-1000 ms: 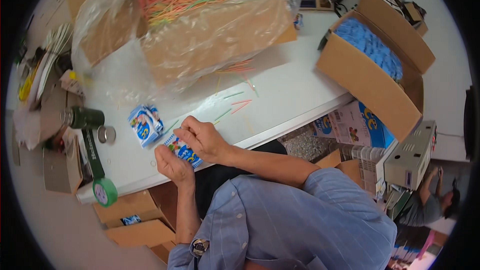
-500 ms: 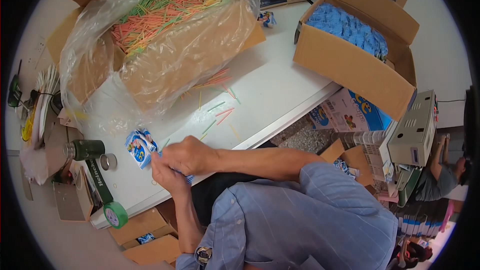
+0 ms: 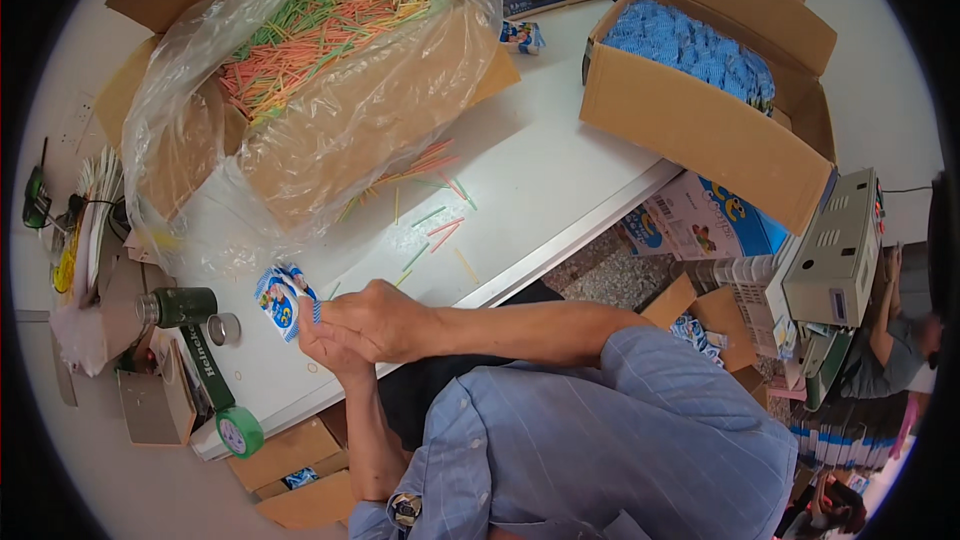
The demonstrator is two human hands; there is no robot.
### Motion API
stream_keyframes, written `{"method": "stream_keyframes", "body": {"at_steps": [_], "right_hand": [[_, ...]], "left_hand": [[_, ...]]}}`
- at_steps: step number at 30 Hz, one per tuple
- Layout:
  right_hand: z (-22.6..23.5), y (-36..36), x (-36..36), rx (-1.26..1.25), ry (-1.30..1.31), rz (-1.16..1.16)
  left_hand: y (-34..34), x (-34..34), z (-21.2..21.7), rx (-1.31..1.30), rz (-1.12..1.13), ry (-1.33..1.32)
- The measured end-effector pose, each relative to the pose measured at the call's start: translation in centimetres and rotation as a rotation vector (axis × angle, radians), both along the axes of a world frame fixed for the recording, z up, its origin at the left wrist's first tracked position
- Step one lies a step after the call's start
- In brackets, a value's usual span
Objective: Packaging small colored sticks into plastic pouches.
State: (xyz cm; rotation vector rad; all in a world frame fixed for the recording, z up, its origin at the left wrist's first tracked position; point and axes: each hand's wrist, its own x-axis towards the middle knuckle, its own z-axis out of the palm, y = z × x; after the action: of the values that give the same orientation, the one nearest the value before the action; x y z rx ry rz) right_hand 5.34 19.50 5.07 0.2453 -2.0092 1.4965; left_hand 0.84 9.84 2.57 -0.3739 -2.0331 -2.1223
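Both hands point(image 3: 365, 325) have carried the packet point(image 3: 280, 298) leftward, pinched at fingers

Left hand point(image 3: 335, 355) mostly behind right hand point(image 3: 375, 318).

Both hands meet at the near edge of the white tabletop point(image 3: 560, 170), the right hand point(image 3: 385, 320) lying over the left hand point(image 3: 330, 350), together pinching a small blue and white packet point(image 3: 280, 297). Loose coloured sticks point(image 3: 435, 230) lie scattered just beyond. Behind them stands a plastic-lined cardboard box point(image 3: 370, 110) heaped with more sticks, and at right another box point(image 3: 700, 130) of blue packets.
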Motion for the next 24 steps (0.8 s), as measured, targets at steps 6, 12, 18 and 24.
{"method": "stream_keyframes", "body": {"at_steps": [6, 12, 18, 24], "right_hand": [[0.6, 1.3, 0.6, -0.122, -0.142, 0.041], [1.7, 2.1, 0.6, -0.249, -0.154, 0.089], [1.6, 2.5, 0.2, -0.237, -0.297, 0.049], [1.3, 2.6, -0.5, -0.060, -0.324, 0.021]], "left_hand": [[0.3, 1.6, 3.1, -0.369, -0.023, 0.146], [0.7, 0.9, 3.1, -0.317, 0.005, 0.185], [1.0, 1.1, 3.2, -0.152, -0.132, 0.113], [0.2, 1.3, 2.9, -0.101, -0.132, 0.058]]}}
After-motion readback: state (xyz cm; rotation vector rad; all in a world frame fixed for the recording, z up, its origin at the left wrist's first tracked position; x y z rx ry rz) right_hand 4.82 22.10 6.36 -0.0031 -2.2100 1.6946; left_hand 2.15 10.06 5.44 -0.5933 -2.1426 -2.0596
